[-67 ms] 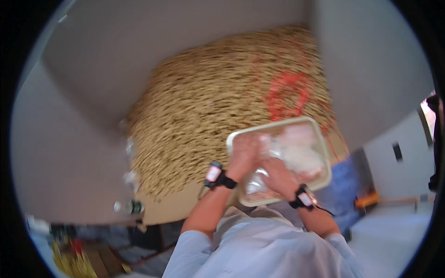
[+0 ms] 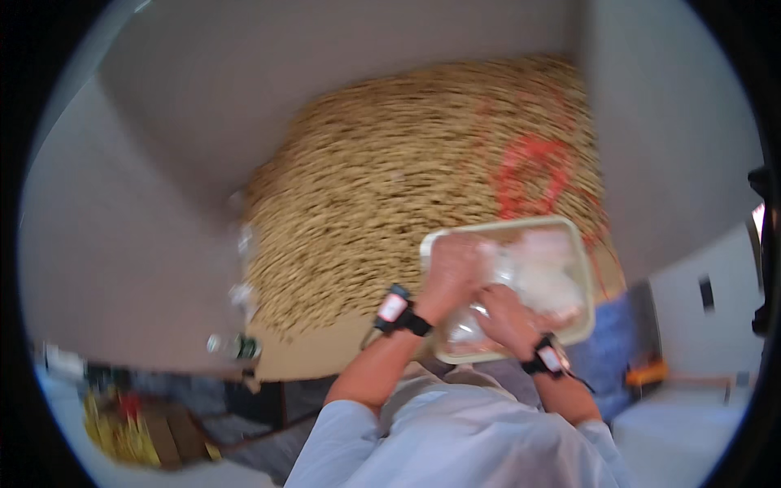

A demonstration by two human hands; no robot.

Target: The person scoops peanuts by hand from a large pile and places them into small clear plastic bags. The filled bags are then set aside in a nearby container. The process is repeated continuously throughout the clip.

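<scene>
A cream plastic tray (image 2: 579,324) holds clear plastic bags (image 2: 464,328) and pale pink-and-white contents (image 2: 541,281). My left hand (image 2: 454,268) reaches into its left part, fingertips blurred among the contents. Lower and to its right, my right hand (image 2: 502,315) has bent fingers closed at the middle bags; what they grip is too blurred to name. Both wrists wear black straps with small devices. The tray is at the near edge of a wide layer of small tan pieces (image 2: 366,187).
Grey panels (image 2: 163,244) surround the tan layer on cardboard (image 2: 297,354). Red cord (image 2: 533,150) lies tangled at the back right. A bottle (image 2: 244,347) is at the left, yellow material (image 2: 110,427) lower left, an orange object (image 2: 647,374) and blue fabric (image 2: 618,333) at the right.
The view has shifted, so the tan layer, tray and both my hands appear slightly farther right, the tray a little lower. Both hands remain in the tray.
</scene>
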